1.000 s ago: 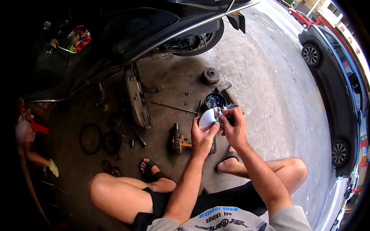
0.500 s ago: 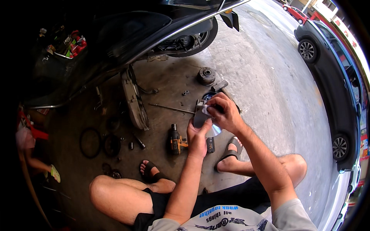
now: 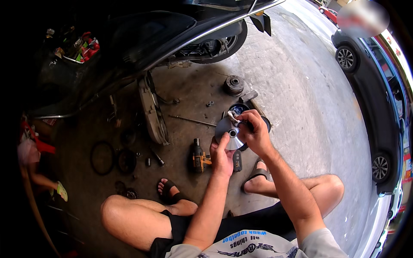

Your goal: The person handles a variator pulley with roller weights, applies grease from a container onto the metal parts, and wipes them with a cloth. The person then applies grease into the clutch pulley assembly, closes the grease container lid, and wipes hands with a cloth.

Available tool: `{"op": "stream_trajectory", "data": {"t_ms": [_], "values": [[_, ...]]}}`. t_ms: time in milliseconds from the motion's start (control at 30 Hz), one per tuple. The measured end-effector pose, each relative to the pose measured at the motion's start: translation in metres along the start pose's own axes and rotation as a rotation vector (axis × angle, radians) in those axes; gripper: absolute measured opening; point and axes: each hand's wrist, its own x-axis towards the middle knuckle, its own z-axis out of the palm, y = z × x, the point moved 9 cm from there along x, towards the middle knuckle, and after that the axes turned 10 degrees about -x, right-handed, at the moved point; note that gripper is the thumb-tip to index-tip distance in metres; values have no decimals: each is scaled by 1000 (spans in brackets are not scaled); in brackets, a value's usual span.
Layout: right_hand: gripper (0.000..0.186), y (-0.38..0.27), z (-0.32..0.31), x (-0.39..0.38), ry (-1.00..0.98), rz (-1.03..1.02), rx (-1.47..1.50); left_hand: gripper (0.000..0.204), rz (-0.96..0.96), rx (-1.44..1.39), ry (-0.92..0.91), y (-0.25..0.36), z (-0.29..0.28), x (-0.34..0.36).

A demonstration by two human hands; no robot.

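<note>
My left hand (image 3: pixel 222 157) is closed on a shiny round metal pulley disc (image 3: pixel 223 126), its thumb resting on the face beside the centre hole. The disc is tilted toward me. Pinched in the fingers of my right hand (image 3: pixel 257 134) is a small crumpled white cloth (image 3: pixel 232 116), against the disc's upper edge. Partly hidden beyond my hands is a dark round container (image 3: pixel 238 107) with something blue in it. Just below the disc, a black battery pack (image 3: pixel 237 160) belongs with or lies near the orange and black cordless impact driver (image 3: pixel 199 161).
A black scooter (image 3: pixel 150 34) stands ahead, with a long metal cover (image 3: pixel 150 109) beneath it. On the ground lie a round clutch part (image 3: pixel 233 85), a hammer (image 3: pixel 248 96), a thin rod (image 3: pixel 189 120), a belt (image 3: pixel 102 158) and sockets (image 3: pixel 148 162). A dark car (image 3: pixel 365 94) stands right.
The disc has turned in my left hand, so its centre hole and conical face now show. My right hand has shifted slightly right and down, the cloth still in its fingers.
</note>
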Motion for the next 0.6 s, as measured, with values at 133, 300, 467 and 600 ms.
{"op": "stream_trajectory", "data": {"t_ms": [133, 300, 467, 600], "values": [[29, -25, 5, 14, -150, -183, -124, 30, -95, 61, -57, 0, 4, 2], [30, -33, 10, -9, -76, -314, -354, 32, -65, 95, -50, 5, 3, 8], [46, -45, 38, -72, -81, -349, -477, 29, 22, 20, 99, 7, -29, 19], [45, -50, 49, -80, -125, -395, -489, 29, -31, -37, 147, -3, -39, 19]]}}
